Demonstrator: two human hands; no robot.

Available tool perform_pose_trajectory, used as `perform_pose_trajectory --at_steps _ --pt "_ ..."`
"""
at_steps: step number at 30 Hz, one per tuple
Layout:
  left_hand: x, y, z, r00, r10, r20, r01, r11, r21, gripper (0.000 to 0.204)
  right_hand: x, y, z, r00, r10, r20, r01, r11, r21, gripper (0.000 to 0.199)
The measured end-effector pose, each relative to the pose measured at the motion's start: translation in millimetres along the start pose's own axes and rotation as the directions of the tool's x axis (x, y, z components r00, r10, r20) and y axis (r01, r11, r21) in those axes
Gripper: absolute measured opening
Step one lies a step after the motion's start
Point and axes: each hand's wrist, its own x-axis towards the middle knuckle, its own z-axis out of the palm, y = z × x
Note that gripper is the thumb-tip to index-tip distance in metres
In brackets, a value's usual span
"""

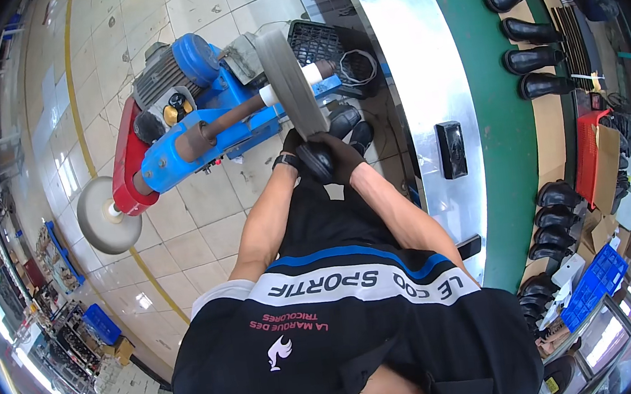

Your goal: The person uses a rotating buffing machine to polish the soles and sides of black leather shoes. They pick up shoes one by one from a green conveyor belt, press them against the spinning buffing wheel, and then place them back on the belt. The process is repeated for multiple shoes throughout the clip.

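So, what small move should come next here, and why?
Probably a slight turn of the black shoe, to present another patch to the buffing wheel: the gloved left hand and right hand hold it right by the wheel's near rim, though whether shoe and wheel touch is unclear.

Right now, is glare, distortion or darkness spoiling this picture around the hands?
In the head view, bright glare whitens parts of the metal strip; in the head view, fisheye distortion bows that strip and the yellow floor line, with black corners; in the head view, the left hand, right hand and black shoe blend darkly, so finger detail is hard to read.
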Motion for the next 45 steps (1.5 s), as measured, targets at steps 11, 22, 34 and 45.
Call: perform_pose_trajectory --at_steps 11,22,34,45 --pt "-82 6 65 0.998 -0.054 0.035 0.065 0.884 -0.463 0.029 -2 20 9 0.973 -0.025 -0.231 -0.066 0.923 -0.379 0.037" --pt "-35 6 39 0.843 0.441 -0.309 -0.176 0.768 0.616 0.030 -73 31 1 0.998 -0.057 -0.003 0.057 0.995 -0.086 0.041" --pt "-52 -8 29 0.951 0.292 -0.102 -0.306 0.934 -0.182 0.031 -76 59 -6 0.916 -0.355 -0.184 0.272 0.890 -0.365 0.037" --pt "-68 -6 -12 0.847 0.204 -0.491 -0.212 0.976 0.039 0.027 -58 19 26 0.995 0.067 -0.077 -0.088 0.947 -0.310 0.027"
